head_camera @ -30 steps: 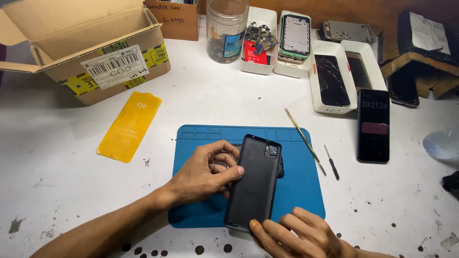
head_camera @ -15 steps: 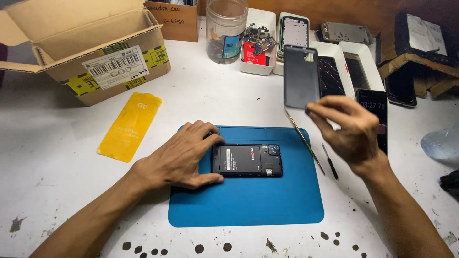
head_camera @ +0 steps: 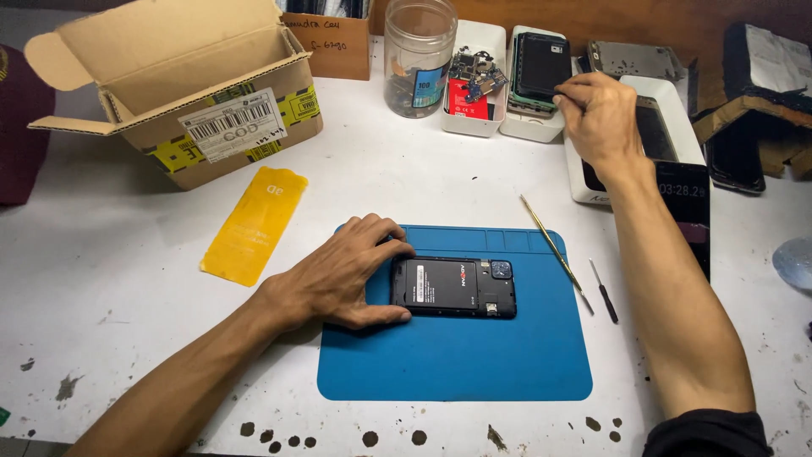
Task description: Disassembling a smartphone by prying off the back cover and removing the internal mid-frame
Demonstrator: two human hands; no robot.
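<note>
The blue mat [head_camera: 457, 364] on the white counter [head_camera: 127, 338] served as the landmark. Far to the left of the mat and behind it stood an open cardboard box [head_camera: 194, 101], and just left of the mat lay a yellow flat sleeve [head_camera: 254, 224]. The left hand [head_camera: 347, 275] rested on the left part of the mat, its fingers spread wide around the left end of the opened phone [head_camera: 454, 288], thumb at the near edge and fingertips at the far edge. The phone lay flat in the middle of the mat with its back uncovered, the battery and the camera showing. Beyond the mat stood a clear jar [head_camera: 420, 55] and white trays with small parts [head_camera: 474, 85]. At the right edge of the mat lay a thin brass-coloured tool [head_camera: 554, 250], and just right of it a small screwdriver [head_camera: 603, 292]. Far behind the right side of the mat, the right hand [head_camera: 596, 114] was closed narrowly on the dark back cover [head_camera: 541, 63], placed on top of a white tray. To do this well, I judged that the cover should sit flat and stable there, while the left hand pressed the phone gently so it did not slide.
</note>
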